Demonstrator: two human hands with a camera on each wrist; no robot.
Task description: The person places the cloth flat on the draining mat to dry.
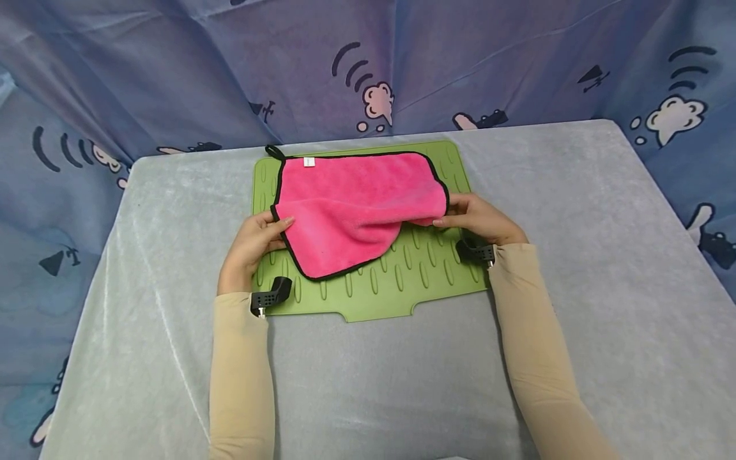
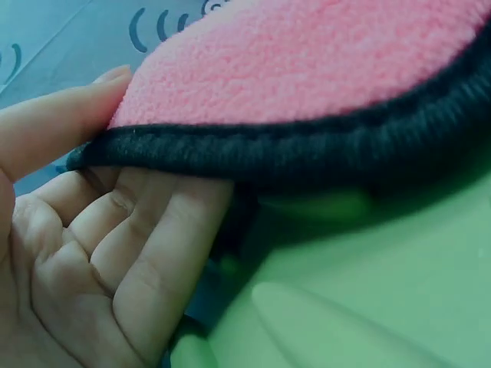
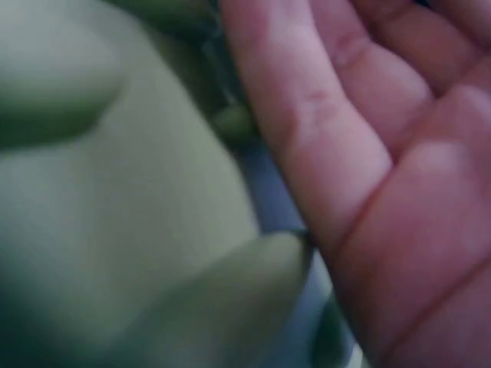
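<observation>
The pink cloth [image 1: 347, 188] is over the green mat [image 1: 376, 305]; the left hand [image 1: 253, 239] pinches it at the mat's left, the right hand [image 1: 485, 218] at its right.

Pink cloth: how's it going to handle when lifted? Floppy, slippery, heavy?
Likely floppy: the pink cloth buckles into soft folds between the left hand and right hand. Probably not slippery, since its surface looks fuzzy in the left wrist view. Likely light for its size, as it looks thin near the black edging.
</observation>
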